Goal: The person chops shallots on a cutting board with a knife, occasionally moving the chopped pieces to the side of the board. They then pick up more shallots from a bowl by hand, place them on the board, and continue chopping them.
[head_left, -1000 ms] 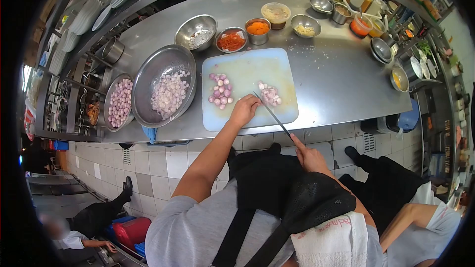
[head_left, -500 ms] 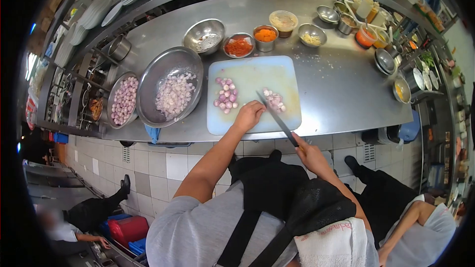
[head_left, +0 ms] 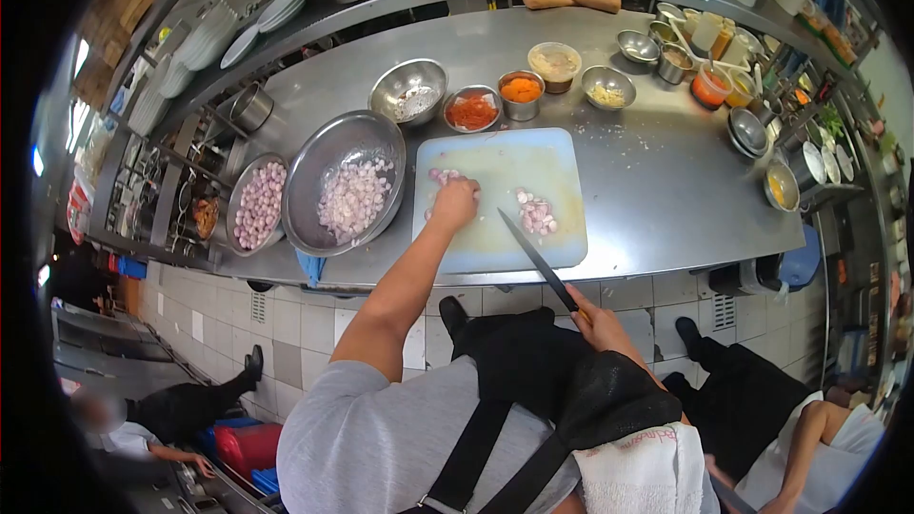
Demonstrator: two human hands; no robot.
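My left hand (head_left: 457, 204) is over the peeled shallots (head_left: 440, 174) on the left of the white cutting board (head_left: 495, 154). Its fingers are curled and pressed together, hiding most of that pile and whatever they grip. At the board's front edge, my right hand (head_left: 600, 326) is closed round the handle of a kitchen knife (head_left: 536, 259). The blade points up and left across the board, its tip just short of the sliced shallots (head_left: 536, 213) on the right.
Left of the board stand a large steel bowl (head_left: 303, 167) of cut shallots and a bowl of whole shallots (head_left: 259, 205). Behind it are bowls of red shreds (head_left: 473, 111) and orange food (head_left: 521, 88). A co-worker (head_left: 809, 447) is at the right.
My left hand has moved left and away from me, from beside the blade to the whole shallots. The knife has shifted back from the slices. The camera view has tilted up slightly.
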